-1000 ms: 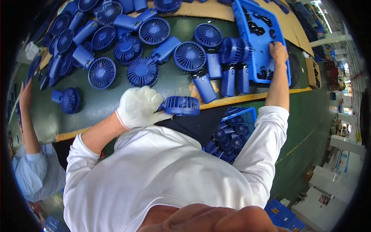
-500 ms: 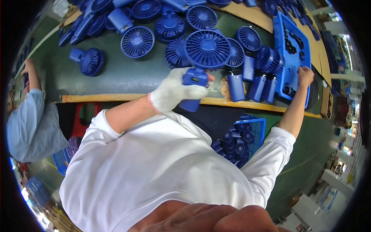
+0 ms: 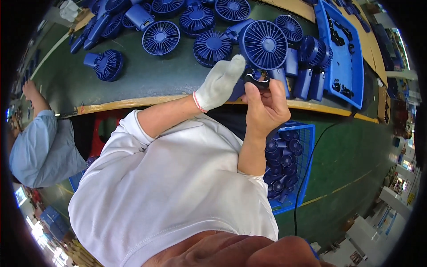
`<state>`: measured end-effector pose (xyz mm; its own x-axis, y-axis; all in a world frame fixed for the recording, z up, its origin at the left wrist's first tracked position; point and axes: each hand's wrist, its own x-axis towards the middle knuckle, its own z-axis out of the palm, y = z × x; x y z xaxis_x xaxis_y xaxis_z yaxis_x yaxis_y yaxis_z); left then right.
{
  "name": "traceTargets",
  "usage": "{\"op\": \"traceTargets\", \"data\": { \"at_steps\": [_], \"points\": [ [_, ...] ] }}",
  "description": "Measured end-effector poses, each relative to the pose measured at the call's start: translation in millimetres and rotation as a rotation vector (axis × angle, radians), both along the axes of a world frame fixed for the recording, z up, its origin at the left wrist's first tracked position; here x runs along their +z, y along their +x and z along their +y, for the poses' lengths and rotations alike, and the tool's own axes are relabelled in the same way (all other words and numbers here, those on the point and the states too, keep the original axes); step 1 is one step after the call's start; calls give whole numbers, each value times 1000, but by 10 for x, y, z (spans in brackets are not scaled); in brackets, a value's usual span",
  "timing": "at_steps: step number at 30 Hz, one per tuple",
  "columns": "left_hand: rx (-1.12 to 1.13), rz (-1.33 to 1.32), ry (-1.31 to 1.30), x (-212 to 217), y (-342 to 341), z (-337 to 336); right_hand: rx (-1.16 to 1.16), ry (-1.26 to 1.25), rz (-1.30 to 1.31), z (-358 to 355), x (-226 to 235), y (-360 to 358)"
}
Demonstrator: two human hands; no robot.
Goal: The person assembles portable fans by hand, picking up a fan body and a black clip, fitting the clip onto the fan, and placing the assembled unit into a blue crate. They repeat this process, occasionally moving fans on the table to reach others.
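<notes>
In a white knit glove, my left hand (image 3: 221, 83) is wrapped round the handle of a blue handheld fan (image 3: 265, 45), raised at the table's near edge. The fan's round slatted head faces up, tilted away from me; the glove hides much of the handle. My bare right hand (image 3: 266, 107) pinches a small black curved part (image 3: 257, 78) between thumb and fingers. That part sits against the fan's neck, just below the head. I cannot tell whether it is attached there. Other blue fans (image 3: 161, 38) lie just beyond my hands.
A blue tray (image 3: 344, 66) with small black parts stands at the right of the table (image 3: 147, 82). Below the edge, a blue crate (image 3: 307, 147) holds several fans. A black cable (image 3: 307, 173) hangs beside it. At the left sits a person in a light blue sleeve (image 3: 38, 138).
My right hand has come from the tray to the fan, bringing a black part. My left hand has shifted slightly right and turned the fan.
</notes>
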<state>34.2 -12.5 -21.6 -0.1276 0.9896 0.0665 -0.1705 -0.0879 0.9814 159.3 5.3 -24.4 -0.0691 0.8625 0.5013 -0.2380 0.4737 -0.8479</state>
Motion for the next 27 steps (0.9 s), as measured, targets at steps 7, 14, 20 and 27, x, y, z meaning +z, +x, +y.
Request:
{"op": "traceTargets", "data": {
  "at_steps": [7, 14, 20, 27],
  "points": [
    [-127, 386, -144, 109, -200, -82, -109, 118, -381, -137, -192, 70],
    [-152, 352, -58, 83, -317, -62, 29, -225, -216, -196, -233, 95],
    [-279, 261, 70, -103, -394, -71, 116, -458, -84, -192, -121, -206],
    [-247, 105, -112, -306, -399, -170, 135, -517, 34, 11, 63, -322]
  ]
}}
